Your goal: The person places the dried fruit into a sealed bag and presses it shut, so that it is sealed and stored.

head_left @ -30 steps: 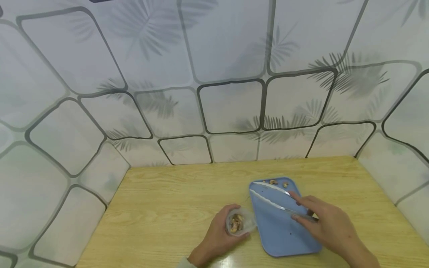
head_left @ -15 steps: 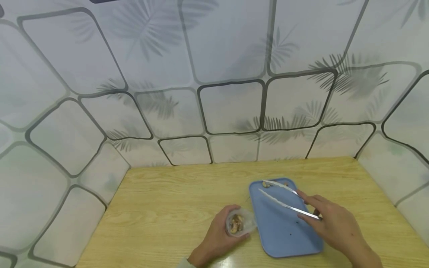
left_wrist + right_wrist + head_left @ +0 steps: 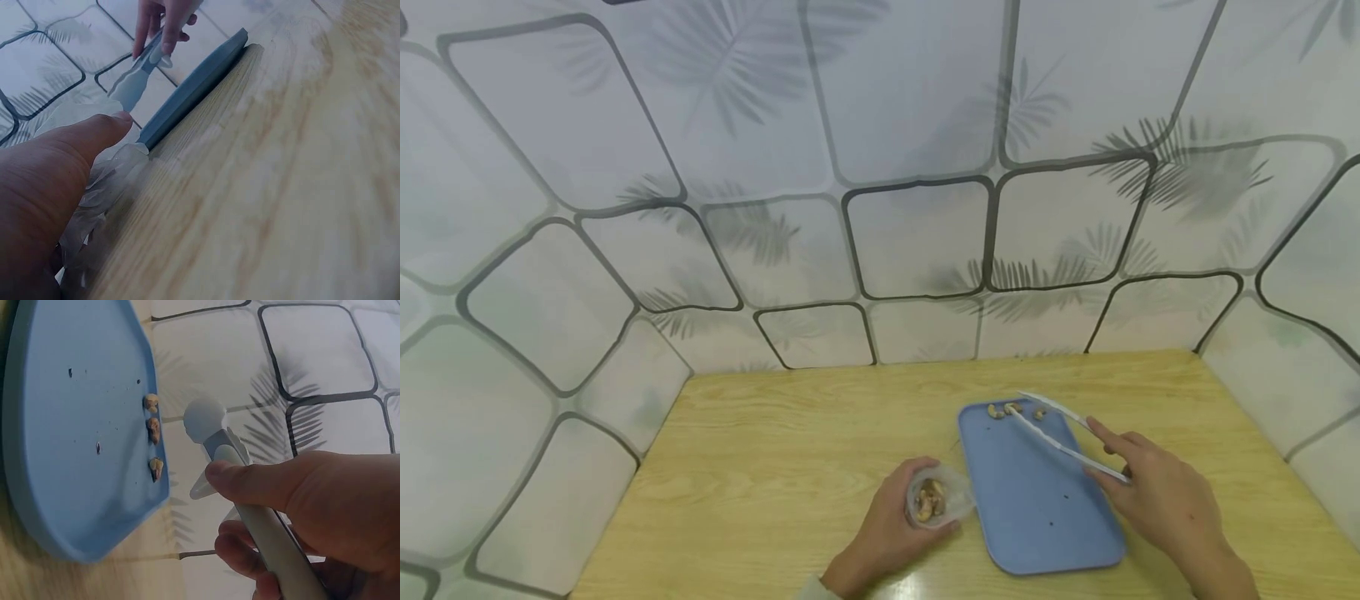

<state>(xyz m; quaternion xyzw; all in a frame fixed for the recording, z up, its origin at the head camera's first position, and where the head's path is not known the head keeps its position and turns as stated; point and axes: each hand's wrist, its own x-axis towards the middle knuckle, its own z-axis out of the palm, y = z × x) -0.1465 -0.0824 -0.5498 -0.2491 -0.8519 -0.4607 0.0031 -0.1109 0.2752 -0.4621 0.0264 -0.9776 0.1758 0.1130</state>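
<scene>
My left hand (image 3: 883, 529) grips a translucent plastic bag (image 3: 957, 497), its mouth facing up; several cashews (image 3: 928, 501) lie inside. The bag stands just left of a blue tray (image 3: 1037, 521). In my right hand (image 3: 1168, 496) is a pair of tongs (image 3: 1060, 445), pinched between thumb and fingers, white tips spread apart above the tray's far end. A cashew (image 3: 995, 412) sits near the far left corner, with two others beside it along the far rim. From the right wrist view, three nuts (image 3: 154, 430) line that rim; the tongs (image 3: 265, 534) hold nothing visible.
Small dark crumbs (image 3: 1051, 524) dot the tray. Everything rests on a light wood-grain table (image 3: 775, 467). Patterned walls (image 3: 917, 242) with grey outlines and leaf prints enclose the table at the back and both sides.
My right hand and the tongs have shifted right and slightly away, so the tips moved from the tray's far left corner toward its far middle. The left hand and bag stay in place.
</scene>
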